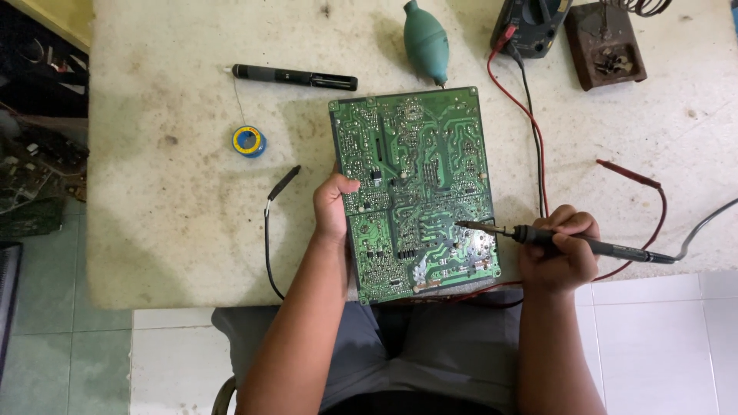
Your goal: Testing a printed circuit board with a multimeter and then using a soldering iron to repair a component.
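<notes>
Two hands on the job here. Left hand (pixel 332 206) grips the left edge of a large green rectangular circuit board (pixel 415 192), solder side up, thumb lying over the top face. Its long axis runs away from the person, tilted slightly, near end at the table edge.

Right hand (pixel 560 247) is closed pen-style around a slim black soldering iron (pixel 569 241) — it lies nearly level, tip pointing left onto the board's lower right part, cable trailing off to the right of the hand.

Beyond the left hand: a small blue solder spool (pixel 249 141) and a black pen-shaped tool (pixel 296 76). A teal rubber blower bulb (pixel 426 40) sits just past the board's far edge — red and black probe leads (pixel 530 123) run beyond the right hand.
</notes>
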